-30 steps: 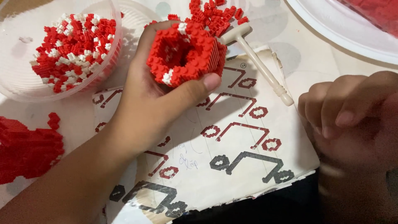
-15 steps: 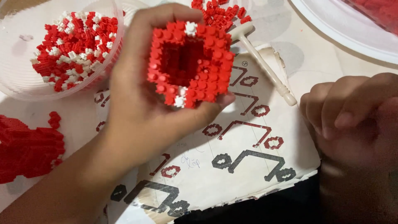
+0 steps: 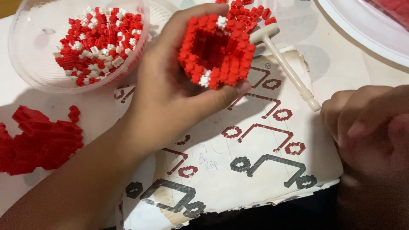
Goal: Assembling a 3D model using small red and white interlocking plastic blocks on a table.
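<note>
Model point(image 3: 215, 51), hollow and built of small red bricks with a few white ones, sits in the left hand point(image 3: 170, 98) above the sheet point(image 3: 238, 170). Fingers wrap the far side and the thumb presses along the near lower edge, so the grip is closed on the model. Open cavity is tilted toward the camera, probably so the inside walls can be looked over; judgement only.

Right hand point(image 3: 366, 123) rests at the right edge of the sheet, fingers curled inward into a loose fist. Whether anything is pinched inside cannot be told: fingertips are turned away and partly blurred. It is apart from the model.

Sheet is printed with red and black brick outlines, likely build steps, and lies flat on the table point(image 3: 332, 72) directly under the work, where it can be read while building. Near edge is torn and ragged.

Bowl point(image 3: 25, 64), clear plastic, stands upper left, just beyond the left wrist, with loose red and white bricks. More loose red bricks point(image 3: 251, 15) lie behind the model.

Tool point(image 3: 285, 64), cream, T-shaped, lies slantwise between the model and the right hand, head toward the model, untouched.

Red block point(image 3: 38, 142), a larger built section, lies at the left on the table, apart from both hands. White plate rim point(image 3: 362, 30) shows upper right.
</note>
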